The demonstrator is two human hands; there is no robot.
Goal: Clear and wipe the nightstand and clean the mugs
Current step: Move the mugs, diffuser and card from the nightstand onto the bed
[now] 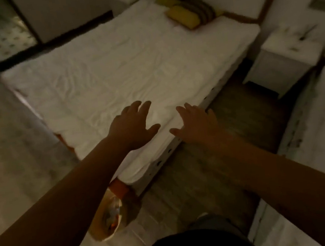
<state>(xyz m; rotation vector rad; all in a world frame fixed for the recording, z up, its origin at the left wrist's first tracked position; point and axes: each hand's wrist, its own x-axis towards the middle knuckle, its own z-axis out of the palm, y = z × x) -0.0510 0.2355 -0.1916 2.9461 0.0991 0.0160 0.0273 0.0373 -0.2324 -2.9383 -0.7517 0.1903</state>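
Both bare hands, left hand (132, 126) and right hand (196, 124), empty with fingers spread above the white-sheeted bed (111, 74); white box-shaped nightstand (284, 58) well apart at right, items on its tabletop blurred.

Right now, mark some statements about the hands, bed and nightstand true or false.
1. Both hands are empty, fingers spread. True: the left hand and right hand hold nothing.
2. The nightstand stands left of the bed. False: it stands right of the bed.
3. A yellow pillow lies at the bed's far end. True.
4. The right hand grips a mug. False: no mug is clearly visible.
5. A basket sits on the floor by the bed's near corner. True.
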